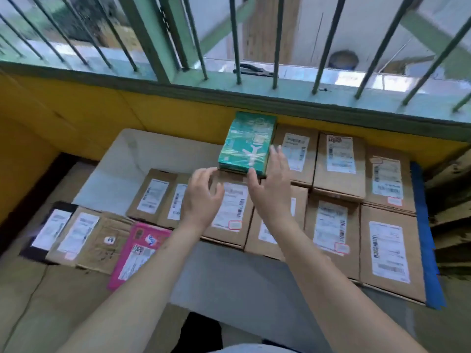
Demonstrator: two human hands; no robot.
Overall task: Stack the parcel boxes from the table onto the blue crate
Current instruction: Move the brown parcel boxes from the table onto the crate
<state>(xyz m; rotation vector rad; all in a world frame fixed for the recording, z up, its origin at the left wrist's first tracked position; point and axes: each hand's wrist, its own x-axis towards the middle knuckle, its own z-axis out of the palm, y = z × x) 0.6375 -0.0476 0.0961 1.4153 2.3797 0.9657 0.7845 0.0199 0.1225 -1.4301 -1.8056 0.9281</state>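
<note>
Two bare hands hover with fingers spread, holding nothing: left hand (201, 197), right hand (271, 183). Between their fingertips, one green box (246, 143) sits atop brown parcels. One pink parcel (139, 250) lies lower left. The blue crate (424, 225) edges the right.

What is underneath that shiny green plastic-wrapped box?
The green plastic-wrapped box rests on brown cardboard parcels; its own footprint hides whatever lies directly beneath.
</note>
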